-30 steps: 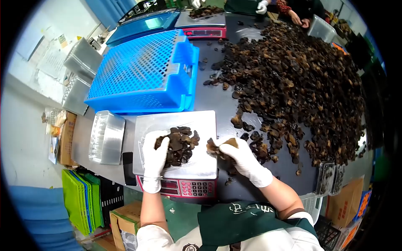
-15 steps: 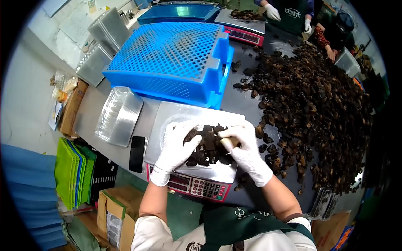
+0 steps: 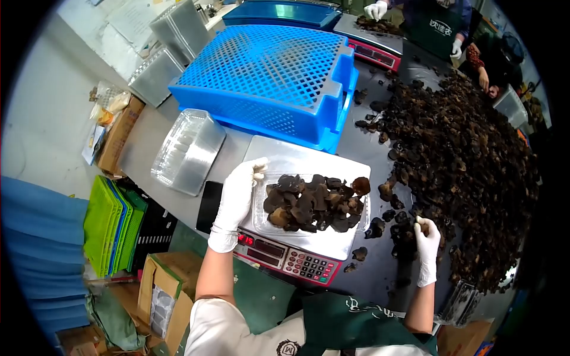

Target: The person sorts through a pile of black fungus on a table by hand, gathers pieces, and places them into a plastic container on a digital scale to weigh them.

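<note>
A clear plastic tray [image 3: 257, 218] holding dark, curled mushroom-like pieces [image 3: 312, 202] rests on the silver plate of a red scale [image 3: 285, 258]. Along the tray's left side is my left hand [image 3: 238, 193], white-gloved, its fingers curled near the rim; what they hold, if anything, is hidden. My right hand [image 3: 427, 246], also gloved, is right of the scale at the edge of the large dark heap [image 3: 469, 160]. Its thumb and fingers are pinched together at the dark pieces, and I cannot make out what lies between them.
Behind the scale stands an upturned blue crate [image 3: 261, 77]. Stacked clear trays [image 3: 189, 151] lie at the left, by a dark phone [image 3: 209, 204]. Across the table, a co-worker's gloved hand [image 3: 376, 10] is over another scale [image 3: 371, 53]. Green crates [image 3: 107, 225] stand lower left.
My right hand has left the tray and moved right to the heap. My left hand has drawn back to the tray's left side, uncovering the pieces. The view has shifted slightly.
</note>
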`<state>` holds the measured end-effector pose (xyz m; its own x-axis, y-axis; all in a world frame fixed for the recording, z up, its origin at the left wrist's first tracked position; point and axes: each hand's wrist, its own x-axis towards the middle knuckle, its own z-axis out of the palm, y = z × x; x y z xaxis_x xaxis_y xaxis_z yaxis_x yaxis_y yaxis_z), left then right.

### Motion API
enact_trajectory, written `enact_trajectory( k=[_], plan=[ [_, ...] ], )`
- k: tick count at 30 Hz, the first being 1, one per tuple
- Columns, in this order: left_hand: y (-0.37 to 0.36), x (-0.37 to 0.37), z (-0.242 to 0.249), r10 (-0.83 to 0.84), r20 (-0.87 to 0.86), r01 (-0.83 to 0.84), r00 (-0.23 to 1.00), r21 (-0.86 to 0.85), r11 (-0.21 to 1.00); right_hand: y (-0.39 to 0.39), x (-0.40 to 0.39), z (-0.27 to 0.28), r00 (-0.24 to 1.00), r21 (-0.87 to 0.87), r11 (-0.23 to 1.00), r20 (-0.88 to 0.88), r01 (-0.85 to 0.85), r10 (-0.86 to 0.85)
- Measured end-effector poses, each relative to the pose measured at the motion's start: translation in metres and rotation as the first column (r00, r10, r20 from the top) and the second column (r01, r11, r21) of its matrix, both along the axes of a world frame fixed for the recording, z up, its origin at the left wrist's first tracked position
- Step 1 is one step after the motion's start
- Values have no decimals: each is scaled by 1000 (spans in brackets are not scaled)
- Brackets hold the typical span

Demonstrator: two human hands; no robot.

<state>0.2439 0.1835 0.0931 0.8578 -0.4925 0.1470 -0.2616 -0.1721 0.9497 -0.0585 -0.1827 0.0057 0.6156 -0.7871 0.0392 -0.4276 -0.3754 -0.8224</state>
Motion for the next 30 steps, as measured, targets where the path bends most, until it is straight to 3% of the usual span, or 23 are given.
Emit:
enact_trajectory(
  k=[1,3,5,6,7,9,10,11,14,17,20,21,23,25,26,28,29,30],
  plan=[
    [1,0,1,24,-47,-24,999,0,1000,-3,-5,-5,999,-50,999,46,6,-3],
    [1,-4,9,62,-89,-63,994,-12,998,-23,-24,-22,997,-67,998,-72,-4,0],
    [-5,-10,13,157,-105,-158,982,-8,987,-5,-10,25,911,-291,945,-412,-149,17],
    [-4,-12,10,105,9,-105,994,8,994,-5,-12,23,887,-313,931,-460,-187,24],
    [-7,-19,20,60,-44,-58,997,53,997,4,-6,34,851,-409,877,-525,-253,1],
    [-11,-26,26,-163,285,92,945,247,965,15,13,54,854,-430,844,-516,-319,60],
    [-15,-24,20,-278,416,135,866,341,930,22,25,60,902,-388,866,-406,-315,146],
    [-20,-29,21,-324,444,109,836,444,889,30,39,66,932,-345,883,-284,-319,226],
    [-38,-34,15,-424,402,167,812,535,828,68,87,100,855,-399,764,-125,-508,503],
    [-47,-36,5,-467,449,156,762,573,805,92,127,108,742,-524,580,-164,-624,650],
    [-49,-36,-1,-481,487,207,729,512,833,112,149,101,611,-381,508,-229,-773,758],
    [-48,-36,-2,-477,488,201,731,513,834,117,151,96,587,-425,449,-286,-786,757],
    [-45,-37,-4,-434,449,178,781,506,844,118,155,80,615,-467,474,-215,-747,758],
    [-45,-37,-5,-423,442,176,791,497,849,111,155,75,674,-420,612,1,-670,739],
    [-45,-37,-4,-421,440,178,793,495,851,106,154,74,698,-430,707,214,-561,684],
    [-46,-38,-2,-415,434,177,800,490,853,95,140,85,807,-92,887,382,-453,451],
    [-46,-38,-1,-411,436,175,801,485,857,86,132,86,854,116,914,417,-389,310],
    [-46,-39,0,-406,439,174,801,479,861,74,125,81,882,209,932,433,-297,184]
  ],
)
